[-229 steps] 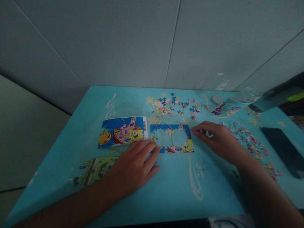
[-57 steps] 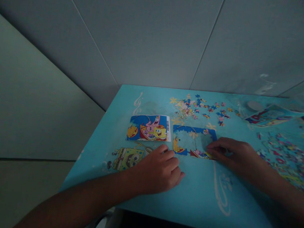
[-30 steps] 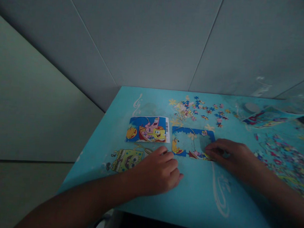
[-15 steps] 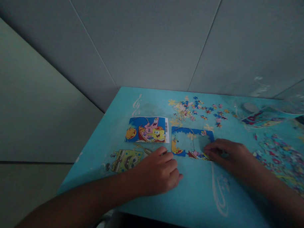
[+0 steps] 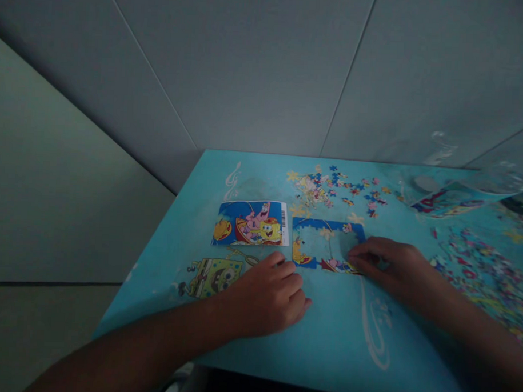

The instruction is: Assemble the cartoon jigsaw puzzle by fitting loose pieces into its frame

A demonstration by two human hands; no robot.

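Note:
A partly assembled jigsaw puzzle (image 5: pixel 304 262) lies flat on the table, a border of joined pieces around an open middle. My right hand (image 5: pixel 381 258) is at its lower right corner, thumb and fingers pinched together on a jigsaw piece that they mostly cover. Left of the puzzle lies a picture card (image 5: pixel 249 223) with cartoon figures in a boat and a barcode strip. Below the card and the puzzle's left corner, my left hand (image 5: pixel 277 294) rests on the table with its fingers curled in. Nothing shows in it, though its palm side is hidden.
Loose jigsaw pieces (image 5: pixel 313 192) are scattered behind the puzzle. A larger heap of pieces (image 5: pixel 477 278) spreads at the right, beside my right forearm. A clear container (image 5: pixel 454 200) with a printed label lies at the back right. The turquoise table (image 5: pixel 165 255) meets a grey wall behind.
The whole view has shifted slightly, so the table things appear a little further left. Both hands keep nearly the same pose and place by the puzzle.

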